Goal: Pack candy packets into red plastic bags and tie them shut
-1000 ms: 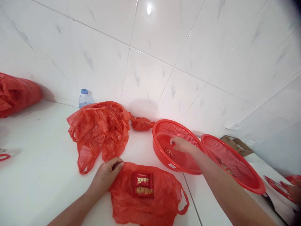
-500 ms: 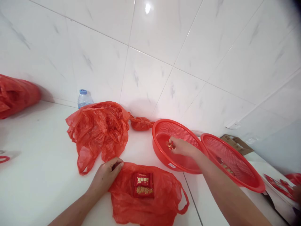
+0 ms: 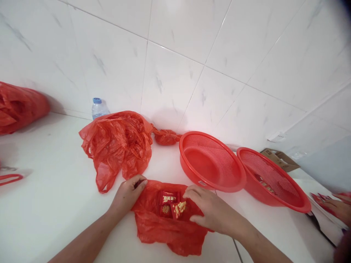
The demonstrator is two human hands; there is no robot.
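Note:
A thin red plastic bag (image 3: 170, 233) lies on the white table in front of me. My left hand (image 3: 128, 195) pinches its upper left corner between thumb and fingers. On the bag are small red wrapped packets with gold lettering: an upper packet (image 3: 169, 197), a lower packet (image 3: 165, 210) and a tilted packet (image 3: 178, 210) partly over them. Just right of the tilted packet, my right hand (image 3: 208, 210) is over the bag, thumb and fingers apart, holding nothing. Beyond it stands a red mesh basket (image 3: 203, 166), with no items visible inside.
A second red basket (image 3: 274, 182) on the right contains packets. Behind it stands a cardboard box (image 3: 279, 159). A pile of red bags (image 3: 117, 146) and a water bottle (image 3: 99, 108) are by the wall. Another person's hand (image 3: 342, 210) shows at far right.
My right hand has come out of the near basket to the bag and opened. A tilted packet now lies among those on the bag. My left hand still pinches the corner.

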